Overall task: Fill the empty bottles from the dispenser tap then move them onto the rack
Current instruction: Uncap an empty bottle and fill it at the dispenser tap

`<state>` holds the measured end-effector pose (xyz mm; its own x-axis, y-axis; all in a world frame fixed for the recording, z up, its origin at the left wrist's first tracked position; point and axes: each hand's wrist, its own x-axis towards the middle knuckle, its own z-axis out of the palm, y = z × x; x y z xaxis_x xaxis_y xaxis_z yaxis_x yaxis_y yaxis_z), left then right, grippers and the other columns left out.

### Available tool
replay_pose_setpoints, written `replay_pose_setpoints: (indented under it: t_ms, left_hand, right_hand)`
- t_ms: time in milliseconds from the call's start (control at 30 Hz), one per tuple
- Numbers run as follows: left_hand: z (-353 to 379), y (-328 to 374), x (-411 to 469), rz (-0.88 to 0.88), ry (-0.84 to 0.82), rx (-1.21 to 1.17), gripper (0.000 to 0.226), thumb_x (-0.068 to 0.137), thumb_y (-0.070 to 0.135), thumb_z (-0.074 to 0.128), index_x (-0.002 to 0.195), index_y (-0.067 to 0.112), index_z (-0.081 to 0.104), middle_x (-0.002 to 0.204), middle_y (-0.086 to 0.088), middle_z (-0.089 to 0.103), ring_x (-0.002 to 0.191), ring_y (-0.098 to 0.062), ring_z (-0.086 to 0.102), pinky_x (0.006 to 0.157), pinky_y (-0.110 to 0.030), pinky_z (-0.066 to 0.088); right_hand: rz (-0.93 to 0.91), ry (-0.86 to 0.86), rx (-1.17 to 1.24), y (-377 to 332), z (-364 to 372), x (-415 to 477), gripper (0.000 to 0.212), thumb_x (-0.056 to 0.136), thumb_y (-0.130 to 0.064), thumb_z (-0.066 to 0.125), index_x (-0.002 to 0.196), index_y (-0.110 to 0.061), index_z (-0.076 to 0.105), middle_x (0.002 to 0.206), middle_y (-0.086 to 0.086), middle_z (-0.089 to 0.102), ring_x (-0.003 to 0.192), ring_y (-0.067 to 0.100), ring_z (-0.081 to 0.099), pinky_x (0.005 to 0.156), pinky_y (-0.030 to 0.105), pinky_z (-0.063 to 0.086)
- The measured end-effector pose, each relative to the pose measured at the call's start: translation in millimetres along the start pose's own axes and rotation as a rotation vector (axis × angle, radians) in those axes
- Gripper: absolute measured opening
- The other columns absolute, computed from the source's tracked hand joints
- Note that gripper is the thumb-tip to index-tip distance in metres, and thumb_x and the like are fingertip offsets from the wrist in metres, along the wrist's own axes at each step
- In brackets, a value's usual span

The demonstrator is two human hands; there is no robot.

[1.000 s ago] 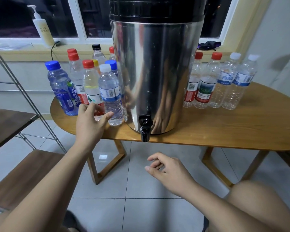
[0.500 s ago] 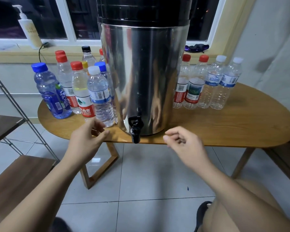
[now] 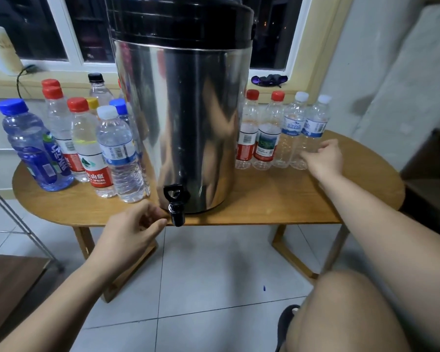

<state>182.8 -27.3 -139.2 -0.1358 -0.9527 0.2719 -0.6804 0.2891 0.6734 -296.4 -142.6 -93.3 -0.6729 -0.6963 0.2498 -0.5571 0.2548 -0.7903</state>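
The steel dispenser (image 3: 183, 118) is seen mid-frame on the tabletop (image 3: 285, 201), with its black tap (image 3: 175, 207) at the front edge. Four empty bottles (image 3: 267, 133) are lined up to its right, and filled bottles (image 3: 120, 153) are grouped at left. The right hand (image 3: 324, 158) is spread wide against the rightmost bottle (image 3: 315, 128), not closed round it. The left hand (image 3: 132, 235) is held loosely curled just left of the tap, with nothing in it. The rack (image 3: 13, 278) is glimpsed at lower left.

Dispenser lid (image 3: 179, 21) and pump bottle (image 3: 3, 49) tops beyond the upper edge.
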Motion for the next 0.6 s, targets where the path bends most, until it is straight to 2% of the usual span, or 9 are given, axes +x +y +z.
replay_pose_setpoints:
  t_ms: [67,133,233,400,533,600]
  left_hand:
    - [0.5,1.3,0.1,0.003,0.002,0.004,0.014,0.094,0.03,0.081,0.089,0.032,0.068,0.082,0.014,0.071,0.08,-0.003,0.065,0.073,-0.038,0.058]
    - [0.5,0.7,0.3,0.006,0.0,0.01,0.015,0.094,0.03,0.081,0.088,0.033,0.068,0.082,0.015,0.071,0.081,-0.003,0.065,0.071,-0.036,0.056]
    - [-0.1,-1.7,0.8,0.011,0.002,0.015,0.015,0.094,0.031,0.082,0.087,0.034,0.069,0.089,0.023,0.07,0.081,-0.002,0.066,0.07,-0.034,0.055]
    - [-0.9,-3.2,0.7,0.025,-0.011,-0.001,0.012,0.094,0.032,0.081,0.09,0.036,0.07,0.093,0.026,0.07,0.084,-0.001,0.066,0.072,-0.034,0.057]
    - [-1.5,-3.4,-0.1,0.026,-0.009,-0.004,0.013,0.094,0.032,0.082,0.09,0.036,0.07,0.092,0.025,0.07,0.084,-0.002,0.067,0.072,-0.032,0.056]
    - [-2.4,-2.6,-1.2,0.03,-0.013,-0.006,0.013,0.094,0.031,0.082,0.09,0.036,0.07,0.092,0.024,0.071,0.084,-0.002,0.067,0.071,-0.03,0.054]
  right_hand:
    - [0.07,-0.003,0.031,-2.7,1.8,14.6,0.09,0.078,-0.041,0.094,0.149,-0.011,0.046,0.144,0.011,0.059,0.126,0.032,0.062,0.094,0.037,0.051]
    - [0.08,-0.063,0.078,-4.6,3.9,22.3,0.099,0.078,-0.038,0.096,0.156,-0.013,0.04,0.144,0.008,0.062,0.123,0.029,0.065,0.096,0.037,0.052]
    - [0.057,-0.094,0.111,-4.2,7.9,30.7,0.085,0.078,-0.033,0.096,0.144,-0.016,0.047,0.133,0.003,0.066,0.111,0.024,0.065,0.091,0.037,0.051]
    - [0.053,-0.098,0.163,2.1,12.9,31.5,0.062,0.081,-0.031,0.093,0.13,-0.018,0.057,0.122,0.0,0.069,0.11,0.024,0.069,0.087,0.036,0.052]
    - [0.016,-0.08,0.172,5.2,8.1,16.9,0.057,0.081,-0.034,0.092,0.126,-0.02,0.059,0.116,-0.004,0.069,0.104,0.021,0.07,0.088,0.039,0.058]
    - [-0.012,-0.078,0.175,3.9,1.9,0.5,0.055,0.082,-0.035,0.091,0.125,-0.021,0.058,0.116,-0.004,0.069,0.104,0.02,0.069,0.082,0.035,0.055]
